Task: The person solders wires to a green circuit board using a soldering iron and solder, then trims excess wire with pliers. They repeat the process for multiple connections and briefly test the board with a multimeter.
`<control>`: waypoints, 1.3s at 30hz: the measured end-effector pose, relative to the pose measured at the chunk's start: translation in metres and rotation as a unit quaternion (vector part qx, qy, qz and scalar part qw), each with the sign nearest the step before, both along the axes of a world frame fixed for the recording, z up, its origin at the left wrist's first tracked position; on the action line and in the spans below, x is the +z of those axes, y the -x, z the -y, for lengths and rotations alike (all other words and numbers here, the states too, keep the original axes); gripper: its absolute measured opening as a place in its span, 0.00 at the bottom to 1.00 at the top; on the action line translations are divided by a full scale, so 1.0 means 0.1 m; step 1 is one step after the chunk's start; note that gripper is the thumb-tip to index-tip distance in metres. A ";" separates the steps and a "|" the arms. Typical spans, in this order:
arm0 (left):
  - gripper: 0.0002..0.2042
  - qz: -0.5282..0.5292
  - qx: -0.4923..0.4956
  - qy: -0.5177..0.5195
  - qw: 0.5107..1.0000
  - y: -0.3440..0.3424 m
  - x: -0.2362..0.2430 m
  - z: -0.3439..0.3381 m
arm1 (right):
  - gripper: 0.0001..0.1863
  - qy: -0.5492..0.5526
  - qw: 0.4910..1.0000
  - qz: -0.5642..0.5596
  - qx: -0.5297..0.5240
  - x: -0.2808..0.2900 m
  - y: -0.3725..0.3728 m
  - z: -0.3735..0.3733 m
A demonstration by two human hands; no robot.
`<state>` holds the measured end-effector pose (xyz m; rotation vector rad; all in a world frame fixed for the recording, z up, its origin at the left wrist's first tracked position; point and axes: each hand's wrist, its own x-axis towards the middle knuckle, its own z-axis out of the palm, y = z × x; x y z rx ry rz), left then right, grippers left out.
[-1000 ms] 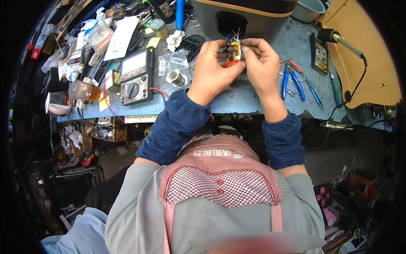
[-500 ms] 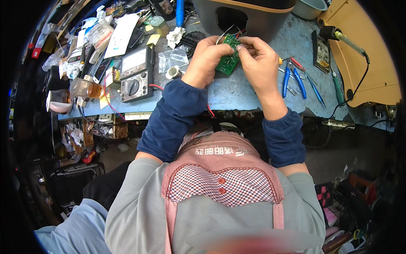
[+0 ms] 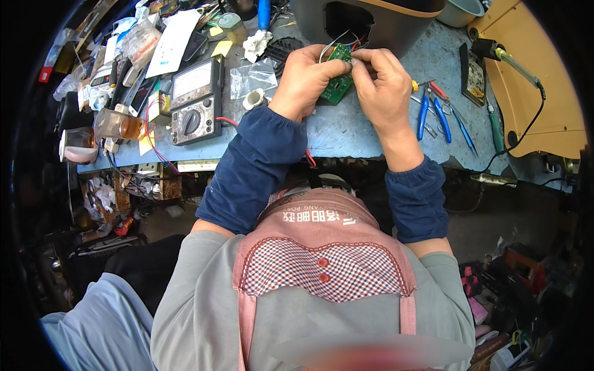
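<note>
1. as the left hand (image 3: 302, 81) grips the left side of a green circuit board (image 3: 337, 89) between thumb and fingers, the right hand (image 3: 385, 86) works at the board's opposite edge, its thumb and forefinger brought close together; whether those tips pinch the board or a wire cannot be told.
2. between the two hands, the board slants, its upper end leaning toward the right hand's fingertips and its lower end showing below the left thumb.
3. just beyond the left fingertips, white wires (image 3: 334, 44) arc up from the board area, with red and blue wires (image 3: 356, 44) close by, nearer the right forefinger.
4. ahead of both hands stands a dark housing (image 3: 396, 28), its black opening (image 3: 348, 21) facing them.
5. close beside the left wrist sits a pale, round spool (image 3: 253, 99); a clear plastic bag (image 3: 250, 78) lies a little farther left, and an analog multimeter (image 3: 196, 102) beyond that.
6. to the right of the right hand rest blue-handled pliers (image 3: 423, 116), then blue tweezers (image 3: 463, 128) and a green-handled screwdriver (image 3: 494, 128).
7. well apart from the right hand, a soldering iron (image 3: 520, 70) is seen against a tan panel (image 3: 544, 117).
8. below both hands, navy sleeves (image 3: 250, 167) cover the forearms, in front of a pink apron (image 3: 322, 207).
</note>
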<state>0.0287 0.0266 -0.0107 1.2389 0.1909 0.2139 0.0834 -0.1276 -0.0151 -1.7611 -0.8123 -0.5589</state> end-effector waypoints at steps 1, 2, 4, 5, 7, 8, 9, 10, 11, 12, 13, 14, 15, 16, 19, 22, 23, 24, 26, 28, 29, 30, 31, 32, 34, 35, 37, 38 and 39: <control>0.14 -0.001 0.000 -0.003 1.000 0.00 0.01 0.00 | 0.04 -0.004 1.000 -0.010 0.003 0.00 0.00 0.00; 0.13 -0.002 -0.001 -0.006 1.000 0.01 0.01 0.00 | 0.04 -0.008 1.000 -0.019 0.006 0.01 0.01 0.00; 0.14 0.002 -0.003 -0.010 1.000 -0.01 -0.01 -0.02 | 0.04 -0.012 0.999 -0.051 0.004 0.04 0.03 -0.01; 0.14 0.003 -0.003 -0.013 1.000 -0.02 -0.03 -0.02 | 0.04 -0.011 0.997 -0.072 -0.001 0.06 0.05 -0.01; 0.13 0.008 0.001 -0.017 1.000 -0.02 -0.03 -0.01 | 0.03 -0.005 0.996 -0.090 -0.009 0.08 0.06 -0.02; 0.13 0.010 0.003 -0.019 1.000 -0.02 -0.04 -0.01 | 0.03 0.000 0.996 -0.087 -0.012 0.09 0.05 -0.02; 0.13 0.009 0.001 -0.024 1.000 -0.02 -0.04 -0.01 | 0.03 0.005 0.996 -0.083 -0.015 0.09 0.05 -0.02; 0.13 0.008 -0.002 -0.030 1.000 -0.03 -0.05 -0.02 | 0.02 0.015 0.999 -0.043 -0.026 0.06 0.03 -0.03; 0.12 0.007 -0.005 -0.037 0.999 -0.04 -0.06 -0.02 | 0.02 0.026 0.999 -0.003 -0.037 0.02 0.00 -0.05; 0.12 0.010 -0.003 -0.041 0.999 -0.04 -0.07 -0.02 | 0.02 0.036 0.998 0.037 -0.048 -0.01 -0.02 -0.05; 0.12 0.014 -0.001 -0.046 0.999 -0.04 -0.08 -0.03 | 0.03 0.044 0.996 0.058 -0.046 -0.02 -0.04 -0.06; 0.11 0.018 0.001 -0.051 0.999 -0.03 -0.09 -0.03 | 0.03 0.051 0.994 0.080 -0.045 -0.02 -0.05 -0.06; 0.11 0.019 0.004 -0.048 0.999 -0.03 -0.09 -0.02 | 0.03 0.059 0.992 0.101 -0.044 -0.03 -0.05 -0.07; 0.11 0.021 0.007 -0.045 0.999 -0.03 -0.08 -0.02 | 0.03 0.057 0.995 0.072 -0.041 -0.03 -0.04 -0.07; 0.10 0.032 0.013 -0.047 0.998 -0.03 -0.09 0.01 | 0.03 0.050 0.998 0.008 -0.034 -0.05 0.00 -0.06; 0.10 0.036 0.014 -0.059 0.997 -0.03 -0.10 0.00 | 0.03 0.048 0.998 -0.006 -0.026 -0.05 0.03 -0.06; 0.09 0.036 0.013 -0.064 0.997 -0.02 -0.10 -0.01 | 0.03 0.049 0.999 -0.005 -0.023 -0.05 0.04 -0.06; 0.10 0.035 0.013 -0.063 0.997 -0.03 -0.12 -0.01 | 0.03 0.050 0.999 -0.003 -0.019 -0.04 0.05 -0.07; 0.10 0.036 0.011 -0.060 0.997 -0.04 -0.13 -0.03 | 0.03 0.031 0.999 -0.040 -0.008 -0.03 0.08 -0.06; 0.10 0.032 0.007 -0.049 0.998 -0.03 -0.13 -0.03 | 0.04 -0.004 0.997 -0.072 0.005 -0.01 0.11 -0.03; 0.10 0.030 0.005 -0.042 0.999 -0.03 -0.12 -0.03 | 0.04 -0.030 0.996 -0.086 0.013 0.01 0.12 -0.01; 0.11 0.023 -0.001 -0.053 0.998 -0.04 -0.10 -0.03 | 0.05 -0.056 0.993 -0.100 0.021 0.02 0.11 0.02; 0.11 0.014 -0.007 -0.065 0.998 -0.03 -0.08 -0.05 | 0.06 -0.064 0.993 -0.094 -0.005 0.01 0.07 0.01; 0.12 0.004 -0.013 -0.076 0.997 -0.02 -0.07 -0.05 | 0.05 -0.055 0.995 -0.088 -0.001 0.01 0.07 0.02; 0.12 0.013 -0.011 -0.073 0.997 -0.01 -0.08 -0.05 | 0.04 -0.038 0.996 -0.076 0.008 0.08 0.06 0.02; 0.12 0.017 -0.011 -0.071 0.997 -0.01 -0.08 -0.05 | 0.04 -0.031 0.997 -0.077 0.008 0.09 0.07 0.01; 0.12 0.027 0.001 -0.074 0.997 -0.01 -0.08 -0.03 | 0.04 -0.015 0.997 -0.077 0.008 0.11 0.08 -0.01; 0.12 0.033 0.006 -0.075 0.997 -0.01 -0.08 -0.03 | 0.04 -0.007 0.997 -0.076 0.008 0.11 0.08 -0.01; 0.11 0.035 0.007 -0.082 0.996 -0.01 -0.08 -0.03 | 0.04 -0.008 0.996 -0.084 0.007 0.11 0.08 -0.01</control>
